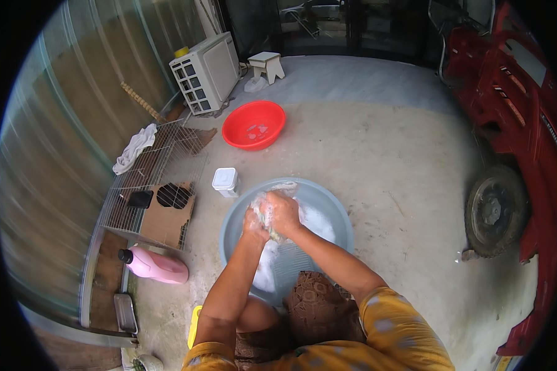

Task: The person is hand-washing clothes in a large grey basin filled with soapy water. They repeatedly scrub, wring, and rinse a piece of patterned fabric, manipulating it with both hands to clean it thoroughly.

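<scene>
A large grey-blue plastic basin (343, 222) with a ribbed washboard surface stands on the floor before me, with white suds (316, 220) in it. Over its left half my left hand (255, 226) and my right hand (282, 212) are close together, both gripping a wet, foam-covered cloth (262, 208). Part of the cloth shows beyond my knuckles; its full shape is hidden by foam and fingers.
Nearby stand a lidded white tub (225, 180), a red basin (254, 107) and a pink bottle (160, 265). A wire cage (160, 160) bears a white cloth (135, 147) and a phone (140, 199). A red vehicle (534, 185) is at right.
</scene>
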A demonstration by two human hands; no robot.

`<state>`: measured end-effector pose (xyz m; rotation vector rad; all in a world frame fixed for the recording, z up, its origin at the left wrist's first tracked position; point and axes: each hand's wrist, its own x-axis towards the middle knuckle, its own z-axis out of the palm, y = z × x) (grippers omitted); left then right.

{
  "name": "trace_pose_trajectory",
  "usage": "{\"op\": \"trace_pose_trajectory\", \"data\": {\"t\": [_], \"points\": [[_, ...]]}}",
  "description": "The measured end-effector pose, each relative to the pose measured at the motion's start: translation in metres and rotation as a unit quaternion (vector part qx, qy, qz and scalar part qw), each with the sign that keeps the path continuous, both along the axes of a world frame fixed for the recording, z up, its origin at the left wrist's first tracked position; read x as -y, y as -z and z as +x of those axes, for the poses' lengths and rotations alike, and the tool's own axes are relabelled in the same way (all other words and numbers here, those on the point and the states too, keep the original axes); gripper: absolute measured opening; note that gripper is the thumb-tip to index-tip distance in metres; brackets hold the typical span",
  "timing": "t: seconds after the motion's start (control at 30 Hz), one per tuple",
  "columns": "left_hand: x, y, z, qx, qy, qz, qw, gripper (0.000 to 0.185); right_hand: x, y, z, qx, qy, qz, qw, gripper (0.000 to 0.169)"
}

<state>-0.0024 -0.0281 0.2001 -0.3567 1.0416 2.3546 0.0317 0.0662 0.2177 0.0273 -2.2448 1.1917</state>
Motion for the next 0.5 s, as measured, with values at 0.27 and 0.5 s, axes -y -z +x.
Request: {"op": "trace_pose_trajectory", "data": {"t": [0.27,0.5], "points": [[-0.022,-0.031,0.016,-0.028,-0.059,0.04,0.997,0.037,-0.028,-0.018,-0.003,0.096,-0.119,-0.24,0.959,0.029],[-0.017,-0.007,0.009,-0.01,-0.022,-0.003,1.0,0.038,-0.014,0.009,0.001,-0.048,0.018,-0.095,0.994,0.026]]}}
